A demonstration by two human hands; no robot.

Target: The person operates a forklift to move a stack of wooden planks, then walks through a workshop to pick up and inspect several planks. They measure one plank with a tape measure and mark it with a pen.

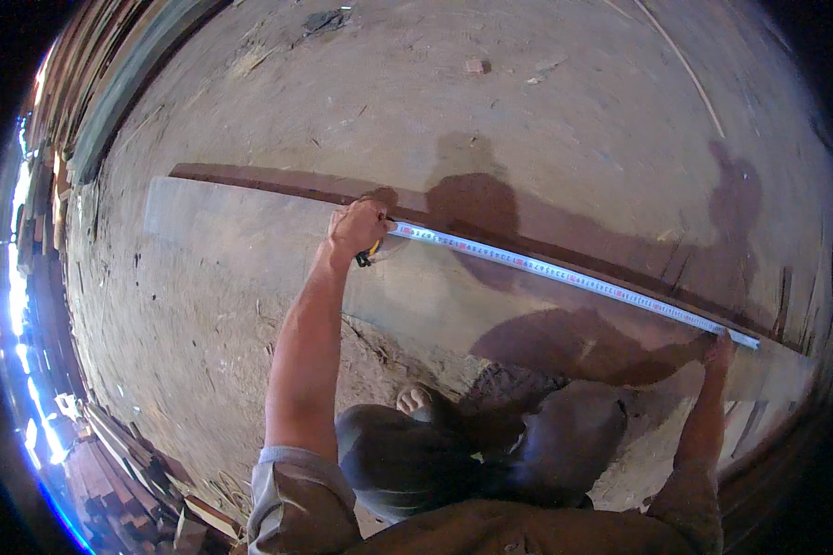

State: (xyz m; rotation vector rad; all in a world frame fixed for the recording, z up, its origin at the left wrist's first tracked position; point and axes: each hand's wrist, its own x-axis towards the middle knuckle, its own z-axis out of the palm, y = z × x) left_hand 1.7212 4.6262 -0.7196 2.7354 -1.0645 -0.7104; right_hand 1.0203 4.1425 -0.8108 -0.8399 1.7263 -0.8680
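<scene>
A long pale board (241, 215) lies across the ground in front of me, running from far left to near right. Along its far edge stretches the white blade of a tape measure (537, 265), pulled out between my two hands. My left hand (359, 227) is closed around the tape's case, and only a bit of black and yellow shows below the fingers. At the blade's free end, my right hand (718, 348) has its fingers closed on the strip, a short tip sticking out past them. Shadow darkens much of the board between the hands.
Long planks (125, 88) are stacked at the upper left, and a pile of wood pieces (111, 486) lies lower left. A small reddish block (477, 67) and a thin stick (683, 65) rest on the dirt floor beyond the board. My bent knees (565, 435) are close to its near edge.
</scene>
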